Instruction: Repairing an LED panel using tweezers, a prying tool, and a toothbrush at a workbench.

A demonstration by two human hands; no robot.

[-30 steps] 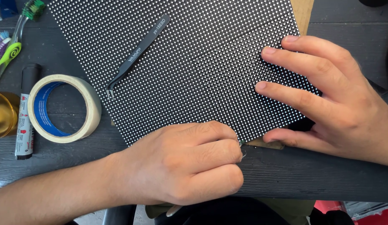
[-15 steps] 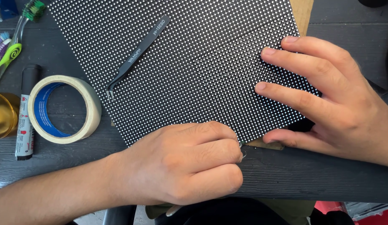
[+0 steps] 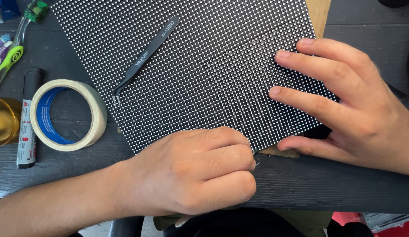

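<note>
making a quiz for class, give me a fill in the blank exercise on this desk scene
1. The black tweezers lie on the dotted ____.
2. The tape roll lies left of the panel, beside a ____ with a black cap.
3. The right hand presses on the panel with its fingers ____.
4. The left hand is closed into a ____ at the panel's near edge.

Missing words: panel; marker; spread; fist

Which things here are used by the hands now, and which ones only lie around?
In use:
- dotted black panel, pressed flat by the right hand
- left hand, fist closed at the panel's near edge

Lying about:
- black tweezers on the panel
- tape roll
- marker
- brushes
</note>
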